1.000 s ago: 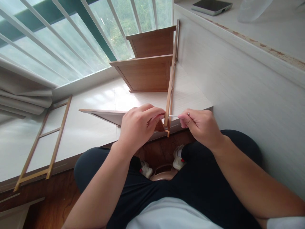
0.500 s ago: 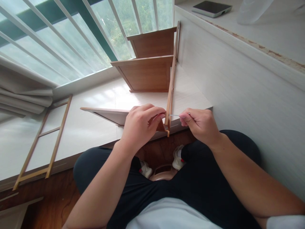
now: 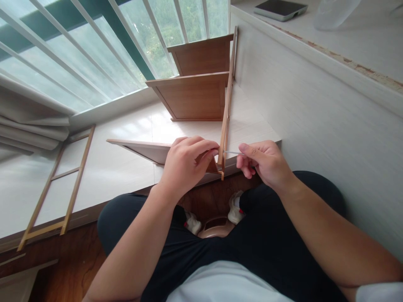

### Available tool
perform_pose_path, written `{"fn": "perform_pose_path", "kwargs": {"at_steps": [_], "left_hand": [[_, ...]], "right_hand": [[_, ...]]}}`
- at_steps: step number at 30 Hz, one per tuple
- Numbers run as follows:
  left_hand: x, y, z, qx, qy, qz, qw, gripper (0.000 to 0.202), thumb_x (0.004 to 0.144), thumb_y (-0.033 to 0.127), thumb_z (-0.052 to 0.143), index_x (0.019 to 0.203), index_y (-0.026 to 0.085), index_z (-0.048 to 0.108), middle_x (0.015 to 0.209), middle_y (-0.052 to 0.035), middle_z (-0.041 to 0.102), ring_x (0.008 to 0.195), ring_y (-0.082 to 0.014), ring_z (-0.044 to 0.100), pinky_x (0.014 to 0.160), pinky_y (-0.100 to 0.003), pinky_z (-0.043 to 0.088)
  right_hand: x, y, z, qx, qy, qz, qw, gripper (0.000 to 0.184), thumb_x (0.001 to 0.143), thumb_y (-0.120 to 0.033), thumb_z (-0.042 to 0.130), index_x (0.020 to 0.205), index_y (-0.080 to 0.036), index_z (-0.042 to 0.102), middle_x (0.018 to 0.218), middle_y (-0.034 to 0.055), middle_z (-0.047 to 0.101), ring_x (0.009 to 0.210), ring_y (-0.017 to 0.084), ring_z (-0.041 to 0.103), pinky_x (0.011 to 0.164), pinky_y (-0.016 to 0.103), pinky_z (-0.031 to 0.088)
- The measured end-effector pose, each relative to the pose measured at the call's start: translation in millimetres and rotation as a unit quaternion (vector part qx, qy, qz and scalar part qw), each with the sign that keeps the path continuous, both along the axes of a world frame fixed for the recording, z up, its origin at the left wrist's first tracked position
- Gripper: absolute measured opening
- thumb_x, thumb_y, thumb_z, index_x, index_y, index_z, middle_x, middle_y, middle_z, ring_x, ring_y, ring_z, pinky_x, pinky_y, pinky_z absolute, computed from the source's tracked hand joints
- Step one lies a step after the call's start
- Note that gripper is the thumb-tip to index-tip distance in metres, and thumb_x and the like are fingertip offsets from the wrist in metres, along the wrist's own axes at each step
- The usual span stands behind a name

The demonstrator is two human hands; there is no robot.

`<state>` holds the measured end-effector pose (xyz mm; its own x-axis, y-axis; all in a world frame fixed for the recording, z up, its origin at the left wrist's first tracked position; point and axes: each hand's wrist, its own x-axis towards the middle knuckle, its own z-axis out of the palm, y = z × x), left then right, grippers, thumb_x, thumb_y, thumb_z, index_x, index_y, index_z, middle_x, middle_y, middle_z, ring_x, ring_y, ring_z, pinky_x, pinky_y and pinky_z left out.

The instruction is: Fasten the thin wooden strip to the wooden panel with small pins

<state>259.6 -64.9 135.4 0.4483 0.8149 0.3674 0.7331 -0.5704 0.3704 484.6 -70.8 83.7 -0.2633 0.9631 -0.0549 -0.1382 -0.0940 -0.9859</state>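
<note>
A brown wooden shelf unit stands on its side on the white ledge, its long side frame (image 3: 226, 121) running away from me. My left hand (image 3: 184, 163) is closed, with thumb and fingertips pinching the near end of that frame from the left. On the other side, my right hand (image 3: 267, 165) grips a thin metal hex key (image 3: 232, 152) between thumb and forefinger, the other fingers curled loosely below. The key's tip meets the frame's right face; the fastener there is hidden. Three panels join the frame: a near one (image 3: 145, 150) partly behind my left hand, a middle one (image 3: 195, 98) and a far one (image 3: 204, 56).
A ladder-like wooden frame (image 3: 77, 184) lies on the ledge at left, near a grey curtain (image 3: 31, 113). A white cabinet wall (image 3: 308, 105) rises at right, with a dark-screened device (image 3: 280, 9) and a translucent container (image 3: 333, 14) on top. A barred window is behind.
My right hand's fingers have loosened and shifted around the hex key, with the thumb raised and lower fingers more spread. My left hand and the shelf unit stay in place.
</note>
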Motion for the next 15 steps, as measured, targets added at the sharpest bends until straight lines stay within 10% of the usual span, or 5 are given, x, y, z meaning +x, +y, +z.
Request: {"fn": "perform_pose_path", "kwargs": {"at_steps": [15], "left_hand": [[0.4, -0.6, -0.1, 0.001, 0.003, 0.004, 1.000, 0.022, 0.105, 0.031, 0.059, 0.102, 0.023, 0.079, 0.094, -0.0012, 0.080, 0.084, -0.0170, 0.070, 0.093, -0.034, 0.048]], "right_hand": [[1.0, -1.1, -0.3, -0.043, 0.026, 0.013, 0.999, 0.058, 0.093, -0.064, 0.072, 0.062, -0.015, 0.071, 0.045, 0.0029, 0.060, 0.036, 0.011, 0.050, 0.040, 0.023, 0.031]]}}
